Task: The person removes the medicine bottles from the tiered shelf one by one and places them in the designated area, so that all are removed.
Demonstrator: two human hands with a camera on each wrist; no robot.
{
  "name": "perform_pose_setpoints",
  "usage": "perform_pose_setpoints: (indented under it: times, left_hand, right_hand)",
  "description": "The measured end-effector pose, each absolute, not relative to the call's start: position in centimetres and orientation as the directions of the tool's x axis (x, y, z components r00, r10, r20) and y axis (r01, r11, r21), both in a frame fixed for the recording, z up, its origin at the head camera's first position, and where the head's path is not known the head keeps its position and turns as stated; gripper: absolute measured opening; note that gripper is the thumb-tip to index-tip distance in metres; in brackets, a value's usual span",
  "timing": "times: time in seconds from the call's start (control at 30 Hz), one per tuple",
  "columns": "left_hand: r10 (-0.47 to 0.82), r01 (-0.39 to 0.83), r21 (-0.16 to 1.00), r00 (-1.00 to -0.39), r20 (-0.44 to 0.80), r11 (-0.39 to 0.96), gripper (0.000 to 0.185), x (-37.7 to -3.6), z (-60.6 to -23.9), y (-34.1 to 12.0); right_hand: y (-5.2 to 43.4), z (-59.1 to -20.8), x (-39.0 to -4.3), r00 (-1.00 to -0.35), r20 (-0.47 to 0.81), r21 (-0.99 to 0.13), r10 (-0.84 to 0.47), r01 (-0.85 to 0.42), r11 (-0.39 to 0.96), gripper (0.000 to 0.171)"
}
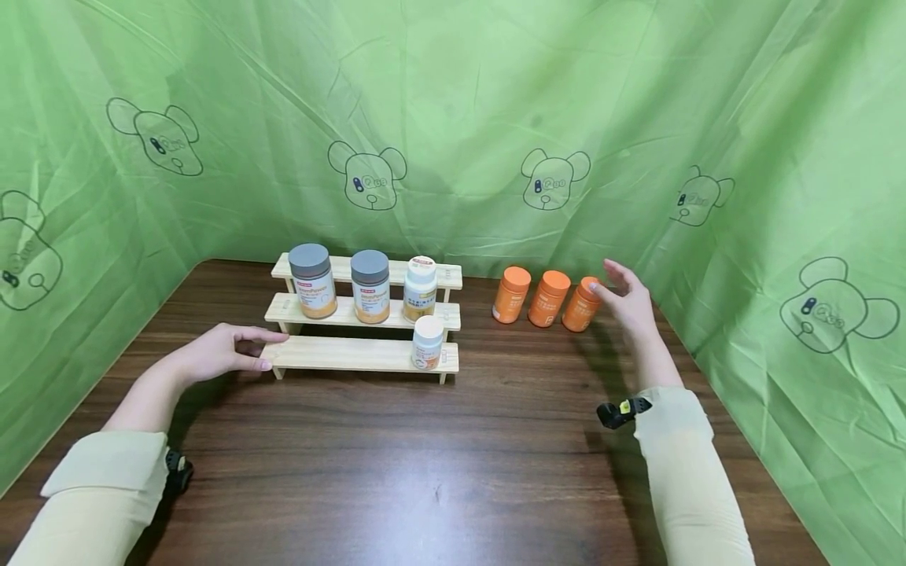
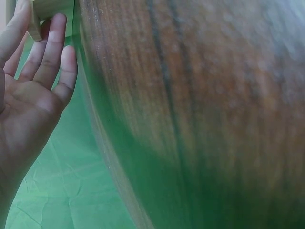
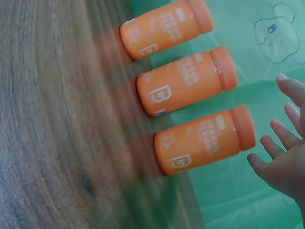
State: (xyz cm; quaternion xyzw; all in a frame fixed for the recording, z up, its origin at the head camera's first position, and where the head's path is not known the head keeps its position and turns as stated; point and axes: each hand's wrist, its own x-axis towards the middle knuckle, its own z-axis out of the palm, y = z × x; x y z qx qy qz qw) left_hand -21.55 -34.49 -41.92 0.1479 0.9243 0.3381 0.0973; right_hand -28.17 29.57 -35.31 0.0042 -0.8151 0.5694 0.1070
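A three-tier wooden display stand (image 1: 340,354) rises at the left of the table. My left hand (image 1: 215,352) holds the left end of its lowest tier, the thumb at the front edge and the fingers behind. In the left wrist view, that hand (image 2: 38,90) reaches to a corner of the wood. Three orange pill bottles (image 1: 549,299) stand upright in a row right of the stand. Beside the rightmost bottle (image 3: 205,140) is my right hand (image 1: 630,303), fingers spread and holding nothing. Its fingertips are close to that bottle's cap in the right wrist view.
Two grey-capped jars (image 1: 370,287) and a white bottle (image 1: 421,289) stand on the upper tiers. A smaller white bottle (image 1: 428,343) is at the lowest tier's right end. Green curtain (image 1: 453,118) encloses the brown wooden table (image 1: 396,464) at the back and sides.
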Motion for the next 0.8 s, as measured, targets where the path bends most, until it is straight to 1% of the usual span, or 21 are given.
perform_pose_setpoints:
  times: [0.3, 0.57, 0.8]
  left_hand:
    - [0.341, 0.215, 0.645, -0.937, -0.075, 0.733, 0.053, -21.5, -42.0, -34.5]
    - [0.345, 0.237, 0.619, -0.937, -0.059, 0.749, 0.052, -21.6, -41.8, -34.4]
    - [0.33, 0.203, 0.638, -0.94, -0.085, 0.742, 0.055, -21.6, -42.0, -34.5]
  right_hand:
    - [28.5, -33.3, -27.4, -0.976, 0.191, -0.929, 0.102, -0.146, 0.34, 0.065]
    - [28.3, -33.2, -27.8, -0.972, 0.225, -0.932, 0.064, -0.195, 0.305, 0.064]
    - [26.9, -32.5, -27.0, -0.964, 0.262, -0.933, 0.046, -0.241, 0.266, 0.062]
